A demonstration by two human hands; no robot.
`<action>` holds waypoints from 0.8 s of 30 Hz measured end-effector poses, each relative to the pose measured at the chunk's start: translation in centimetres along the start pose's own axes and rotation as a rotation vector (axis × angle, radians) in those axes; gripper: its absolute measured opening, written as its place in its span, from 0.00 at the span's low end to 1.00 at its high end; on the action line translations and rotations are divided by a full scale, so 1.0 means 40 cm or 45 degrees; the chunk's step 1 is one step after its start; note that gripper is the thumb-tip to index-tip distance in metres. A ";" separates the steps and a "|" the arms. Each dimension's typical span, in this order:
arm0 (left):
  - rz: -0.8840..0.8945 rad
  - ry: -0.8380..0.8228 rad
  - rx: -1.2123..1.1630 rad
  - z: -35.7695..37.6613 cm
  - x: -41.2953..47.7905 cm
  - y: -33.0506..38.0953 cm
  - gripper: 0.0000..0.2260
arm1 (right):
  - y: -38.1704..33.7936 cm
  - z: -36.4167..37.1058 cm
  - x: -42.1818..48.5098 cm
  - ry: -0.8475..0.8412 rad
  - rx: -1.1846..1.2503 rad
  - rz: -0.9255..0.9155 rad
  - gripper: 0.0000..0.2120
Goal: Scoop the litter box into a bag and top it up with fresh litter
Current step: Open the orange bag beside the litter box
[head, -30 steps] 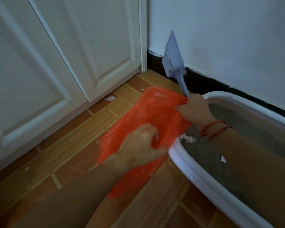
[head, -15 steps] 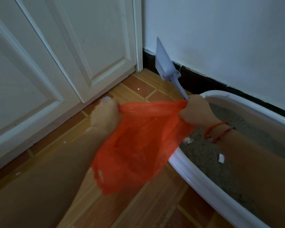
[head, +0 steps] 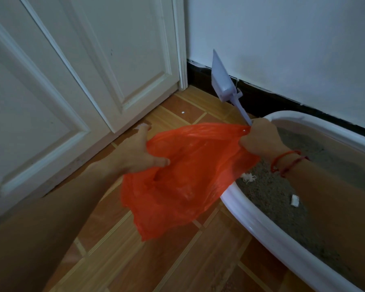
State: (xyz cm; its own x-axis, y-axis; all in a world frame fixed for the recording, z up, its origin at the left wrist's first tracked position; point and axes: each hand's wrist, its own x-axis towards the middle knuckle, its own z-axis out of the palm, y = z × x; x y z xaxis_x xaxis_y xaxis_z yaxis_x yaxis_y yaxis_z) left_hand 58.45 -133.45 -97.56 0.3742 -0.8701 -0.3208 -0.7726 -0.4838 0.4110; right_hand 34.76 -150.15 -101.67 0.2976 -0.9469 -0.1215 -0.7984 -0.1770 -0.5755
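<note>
An orange plastic bag [head: 181, 186] hangs between my hands, its mouth stretched wide above the floor. My left hand [head: 139, 154] holds the bag's left rim, thumb inside the opening. My right hand [head: 259, 140] grips the right rim together with the handle of a pale lilac litter scoop [head: 221, 81], whose blade points up toward the wall. The white litter box [head: 261, 226] sits at the right, filled with grey litter [head: 282, 199]. A white fluffy scrap [head: 248, 177] and a small white piece [head: 295, 200] lie on the litter.
White panelled doors [head: 72, 81] stand at the left. A pale wall with a black skirting board [head: 261, 100] runs behind the box. The floor is wood-patterned tile [head: 177, 260] with a few white specks.
My left hand moved from the middle of the bag out to its left rim and pulled the mouth open. The right hand kept its grip on bag and scoop.
</note>
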 end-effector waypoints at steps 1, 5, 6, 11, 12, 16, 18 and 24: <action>-0.011 -0.026 -0.027 0.001 -0.002 0.002 0.45 | -0.003 0.001 0.000 -0.024 0.027 0.001 0.04; 0.067 0.087 -0.066 0.038 0.023 -0.022 0.12 | -0.024 0.007 -0.007 -0.112 0.101 -0.029 0.13; 0.039 0.095 -0.115 0.043 0.028 -0.029 0.06 | -0.027 0.009 -0.008 -0.134 0.142 -0.035 0.19; -0.154 0.132 -0.255 0.044 0.024 -0.052 0.08 | -0.034 -0.003 -0.016 -0.125 0.304 0.078 0.38; -0.170 0.145 -0.258 0.046 0.024 -0.057 0.09 | -0.034 -0.006 -0.013 -0.105 0.310 0.092 0.36; -0.176 0.203 -0.262 0.057 0.024 -0.060 0.08 | -0.028 -0.021 -0.009 0.063 0.284 -0.022 0.30; -0.171 0.252 -0.260 0.060 0.024 -0.061 0.08 | -0.019 -0.025 -0.011 0.120 0.315 -0.076 0.27; -0.263 0.472 -0.247 0.031 0.007 -0.091 0.07 | 0.015 -0.057 -0.026 0.206 0.400 -0.065 0.22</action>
State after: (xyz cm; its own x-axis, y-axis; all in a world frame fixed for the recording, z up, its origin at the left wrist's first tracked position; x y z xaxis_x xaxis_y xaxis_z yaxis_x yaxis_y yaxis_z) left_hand 60.72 -131.81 -100.18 0.6954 -0.7116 -0.1006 -0.5659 -0.6284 0.5338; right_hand 32.79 -149.89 -100.05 0.2260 -0.9737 0.0287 -0.5774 -0.1577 -0.8011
